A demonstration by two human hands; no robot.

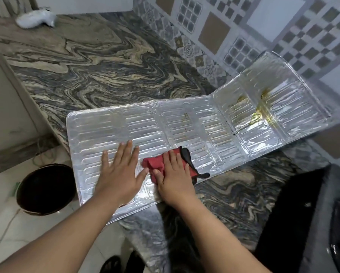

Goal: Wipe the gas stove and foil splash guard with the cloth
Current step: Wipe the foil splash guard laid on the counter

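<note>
On the marble bench (110, 62) the foil guard (184, 123) lies flat, its right end bent up vs the tiled wall (214, 26). Left hand (121, 170) lies flat on the foil w/ fingers straight & spread, pinning the sheet. Right hand (174, 174) presses the red cloth (155, 164) onto the foil near its front edge; fingers lie over the bunched cloth, only slightly bent, so pressing more than gripping.

Step in hand, prob.: wiping the guard, left-middle section. Yellow-brown stains (257, 113) sit on the raised right panel, well apart from the cloth, not yet reached. Next move likely calls for sliding the cloth rightward to them, left hand holding the thin foil so it doesn't buckle. Stove (313, 223) at lower right, dark & blurred; can't tell its state.
</note>
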